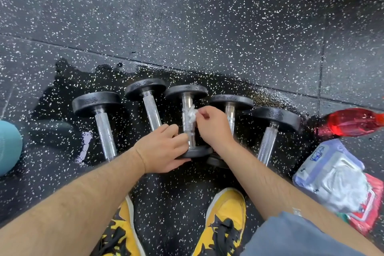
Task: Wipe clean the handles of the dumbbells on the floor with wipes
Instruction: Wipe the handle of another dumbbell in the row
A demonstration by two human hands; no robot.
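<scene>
Several black dumbbells with knurled silver handles lie side by side on the speckled rubber floor. My right hand (212,124) pinches a crumpled white wipe (191,114) against the handle of the middle dumbbell (188,97). My left hand (164,149) grips the near weight plate of that same dumbbell. To its left lie two dumbbells (104,129) (151,108); to its right lie two more (230,110) (268,141), the nearer one partly hidden by my right wrist.
An opened pack of wipes (332,174) lies at the right, with a red bottle (349,121) beyond it. A teal object (8,147) sits at the left edge. The floor around the dumbbells is wet. My yellow shoes (224,224) stand just behind.
</scene>
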